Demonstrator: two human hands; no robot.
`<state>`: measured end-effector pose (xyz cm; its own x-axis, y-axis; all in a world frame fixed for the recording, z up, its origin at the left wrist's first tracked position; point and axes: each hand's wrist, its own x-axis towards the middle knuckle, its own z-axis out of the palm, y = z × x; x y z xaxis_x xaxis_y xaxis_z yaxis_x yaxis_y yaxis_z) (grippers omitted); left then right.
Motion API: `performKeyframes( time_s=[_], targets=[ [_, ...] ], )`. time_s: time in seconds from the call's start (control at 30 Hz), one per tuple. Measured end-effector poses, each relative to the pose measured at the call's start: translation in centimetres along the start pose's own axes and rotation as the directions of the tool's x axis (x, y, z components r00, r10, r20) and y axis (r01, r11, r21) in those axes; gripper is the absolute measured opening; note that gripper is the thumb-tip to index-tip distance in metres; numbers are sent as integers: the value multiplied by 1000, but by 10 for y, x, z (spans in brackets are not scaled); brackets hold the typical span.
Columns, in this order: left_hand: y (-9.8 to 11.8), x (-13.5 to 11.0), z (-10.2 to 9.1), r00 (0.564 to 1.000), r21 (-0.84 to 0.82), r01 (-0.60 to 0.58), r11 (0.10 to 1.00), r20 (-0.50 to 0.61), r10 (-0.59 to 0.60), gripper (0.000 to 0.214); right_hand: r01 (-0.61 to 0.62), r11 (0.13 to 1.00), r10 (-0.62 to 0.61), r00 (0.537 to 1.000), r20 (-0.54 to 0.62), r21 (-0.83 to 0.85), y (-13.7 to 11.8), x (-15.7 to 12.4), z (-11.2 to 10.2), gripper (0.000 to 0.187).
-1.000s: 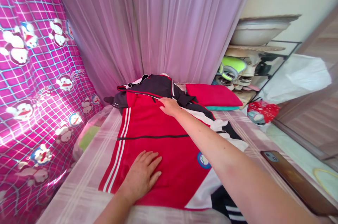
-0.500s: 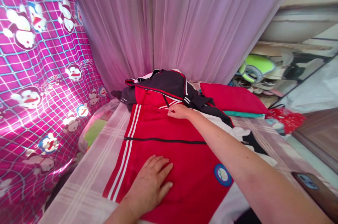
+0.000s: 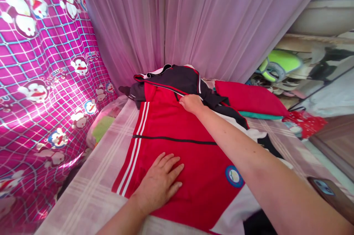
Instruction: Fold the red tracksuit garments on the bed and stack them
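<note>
Along the far edge of the table (image 3: 83, 194), here's the purple curtain (image 3: 193, 24) filling the background, and in front of it the red garment (image 3: 166, 122) takes up the middle, its long axis running from near edge to far, white-striped side toward the left edge. Both hands are on it, so it lies directly beneath them; the right hand is the nearer to its far end. Up there sits the dark garment (image 3: 181, 78), rumpled against the curtain, and whether the two are joined is hard to say. Toward the far right corner, a red folded cloth (image 3: 250, 96). Now the hands! The left hand (image 3: 159, 181) lies open and flat, fingers slightly spread, on the near half of the red fabric. The right hand (image 3: 192, 103) reaches across, fingers curled at the far end; I can't tell whether they're pinching cloth. By the right edge, a phone (image 3: 332, 194); smallest, the round badge (image 3: 234, 176) beside the right forearm.
</note>
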<state>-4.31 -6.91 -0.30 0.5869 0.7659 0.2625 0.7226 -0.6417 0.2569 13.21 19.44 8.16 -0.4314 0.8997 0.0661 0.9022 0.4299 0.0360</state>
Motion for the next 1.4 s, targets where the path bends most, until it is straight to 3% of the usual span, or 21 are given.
performKeyframes(
  time_s=[0.17, 0.47, 0.73, 0.9, 1.07, 1.13, 1.3, 1.4],
  targets=[
    [2, 0, 1, 1000, -7, -15, 1000, -5, 15, 44, -193, 981, 194, 975, -107, 23, 5, 19, -11, 37],
    [4, 2, 0, 997, -37, 48, 998, 61, -46, 46, -261, 963, 268, 949, -169, 63, 16, 47, -8, 38],
    [-2, 0, 3, 993, 2, 30, 1000, 114, -30, 57, -143, 982, 147, 989, -21, 125, 32, 35, 4, 31],
    [-3, 0, 4, 994, -9, 34, 999, 106, -33, 57, -151, 988, 147, 983, 113, 30, 61, 16, 2, 28],
    [-5, 0, 6, 997, -54, 54, 997, 66, -51, 55, -282, 959, 283, 959, -17, 10, 57, -4, 6, 32],
    [-6, 1, 6, 997, -67, 59, 996, 47, -56, 53, -260, 964, 262, 964, -41, 58, 46, -20, 7, 31],
    [-6, 4, 0, 998, -86, 23, 996, -51, -27, 25, -72, 981, 83, 995, -56, 179, 20, -95, 9, 26],
    [-6, 6, -6, 998, -78, -2, 997, -55, -3, 23, -29, 962, 18, 999, 43, 271, 8, -155, 11, 22]
  ],
)
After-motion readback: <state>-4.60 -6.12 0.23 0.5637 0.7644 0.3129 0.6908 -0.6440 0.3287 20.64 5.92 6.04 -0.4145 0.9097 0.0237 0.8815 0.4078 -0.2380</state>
